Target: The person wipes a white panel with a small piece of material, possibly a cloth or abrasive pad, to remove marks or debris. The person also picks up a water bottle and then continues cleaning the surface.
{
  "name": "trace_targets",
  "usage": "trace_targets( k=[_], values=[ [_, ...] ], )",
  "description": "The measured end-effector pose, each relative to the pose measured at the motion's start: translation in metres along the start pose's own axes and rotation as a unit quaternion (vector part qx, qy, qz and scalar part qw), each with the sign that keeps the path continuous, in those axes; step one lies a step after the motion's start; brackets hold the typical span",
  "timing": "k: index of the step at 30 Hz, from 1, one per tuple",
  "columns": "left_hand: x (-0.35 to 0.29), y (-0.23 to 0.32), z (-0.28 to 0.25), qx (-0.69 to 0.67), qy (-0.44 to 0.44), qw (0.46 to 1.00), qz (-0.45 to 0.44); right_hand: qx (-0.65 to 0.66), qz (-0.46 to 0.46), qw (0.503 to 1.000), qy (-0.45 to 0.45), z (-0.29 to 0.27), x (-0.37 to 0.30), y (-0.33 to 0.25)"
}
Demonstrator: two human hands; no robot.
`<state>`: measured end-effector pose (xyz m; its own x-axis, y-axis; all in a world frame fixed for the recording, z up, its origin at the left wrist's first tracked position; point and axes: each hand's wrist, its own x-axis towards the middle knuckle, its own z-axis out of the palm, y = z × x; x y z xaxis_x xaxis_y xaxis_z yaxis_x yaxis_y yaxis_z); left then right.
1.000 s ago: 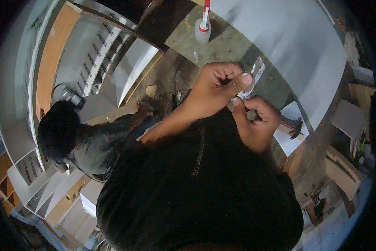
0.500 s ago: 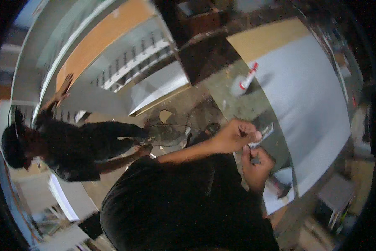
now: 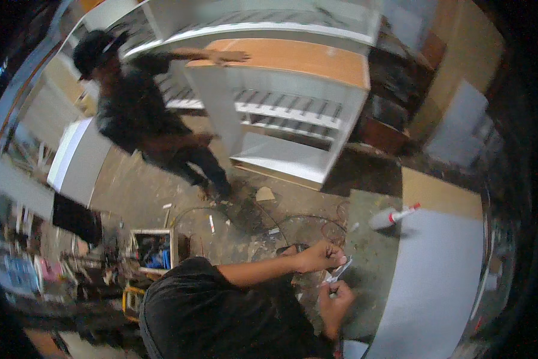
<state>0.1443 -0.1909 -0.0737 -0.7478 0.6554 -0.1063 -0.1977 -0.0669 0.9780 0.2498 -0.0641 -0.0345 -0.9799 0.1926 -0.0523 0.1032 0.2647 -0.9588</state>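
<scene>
My left hand (image 3: pixel 321 257) and my right hand (image 3: pixel 336 302) are close together in front of my body, both with fingers pinched. Between them is a small, thin whitish piece (image 3: pixel 340 271), like a strip or little packet; its exact kind is too small to make out. The left fingertips grip its upper end, and the right thumb and forefinger hold the lower end. Beyond the hands, a white squeeze bottle (image 3: pixel 382 219) with a red nozzle rests on the greenish work surface (image 3: pixel 370 251), beside a large white panel (image 3: pixel 439 263).
A co-worker (image 3: pixel 143 113) stands at the left with one hand on an orange-topped white cabinet (image 3: pixel 281 57). Cables and scraps litter the floor (image 3: pixel 239 239). A wooden box of tools (image 3: pixel 155 248) sits left of me; boards (image 3: pixel 460 78) lean at the far right.
My view has swung to the left and levelled, bringing the cabinet and co-worker further into the picture. Both hands still hold the whitish piece between them.
</scene>
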Motion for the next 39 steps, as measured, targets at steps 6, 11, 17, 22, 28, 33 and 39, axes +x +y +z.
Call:
trace_targets(
  k=[6,11,17,22,28,33,39],
  values=[
    [-0.065,-0.046,-0.014,-0.129,0.179,0.973,0.059,-0.032,-0.089,0.99,-0.103,0.016,0.0,0.016],
    [-0.101,-0.06,-0.006,-0.161,0.185,0.965,0.096,-0.056,-0.084,0.987,-0.125,-0.001,0.008,0.032],
    [-0.117,-0.04,0.011,-0.148,0.239,0.954,0.108,-0.054,-0.118,0.984,-0.118,-0.011,0.001,0.036],
    [-0.12,-0.017,0.016,-0.043,0.274,0.957,0.089,0.005,-0.091,0.994,-0.055,-0.012,-0.02,0.045],
    [-0.111,-0.032,0.023,0.004,0.255,0.964,0.076,-0.055,-0.095,0.994,-0.001,-0.036,-0.024,0.066],
    [-0.106,-0.033,0.026,0.031,0.241,0.966,0.092,-0.093,-0.039,0.995,0.019,-0.045,-0.028,0.058],
    [-0.113,-0.034,0.023,-0.057,0.195,0.973,0.11,-0.024,-0.028,0.999,0.003,-0.034,-0.028,0.056]
  ],
)
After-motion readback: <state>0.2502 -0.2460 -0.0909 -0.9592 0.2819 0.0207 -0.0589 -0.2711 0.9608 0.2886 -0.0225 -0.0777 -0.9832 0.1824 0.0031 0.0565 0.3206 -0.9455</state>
